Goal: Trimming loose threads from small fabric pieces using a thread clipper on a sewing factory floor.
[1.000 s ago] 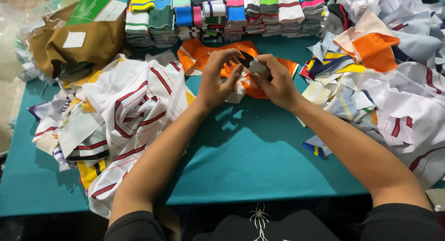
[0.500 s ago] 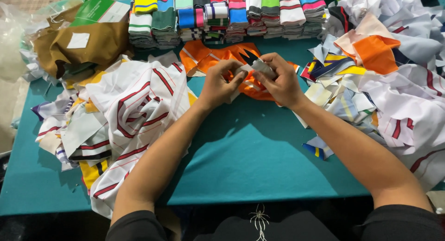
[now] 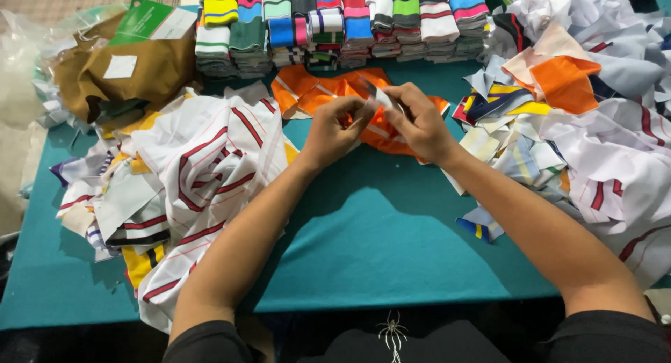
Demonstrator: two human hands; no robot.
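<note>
Both hands meet over the far middle of a teal-covered table [image 3: 391, 244]. My left hand [image 3: 334, 130] and my right hand [image 3: 418, 122] pinch the same small grey-and-white fabric strip [image 3: 377, 96] between their fingertips. Right beneath them lies a crumpled orange cloth piece with white stripes [image 3: 314, 90]. The strip is partly hidden by my fingers.
A heap of white cloth with red stripes [image 3: 189, 174] lies at the left. Mixed white, orange and yellow scraps [image 3: 580, 125] pile up at the right. Stacks of folded striped knit bands [image 3: 335, 20] line the far edge. A brown bag with a green card [image 3: 126, 62] sits at the far left.
The two hands have stayed together over the orange cloth, working the small strip between the fingers. The view has shifted slightly.
</note>
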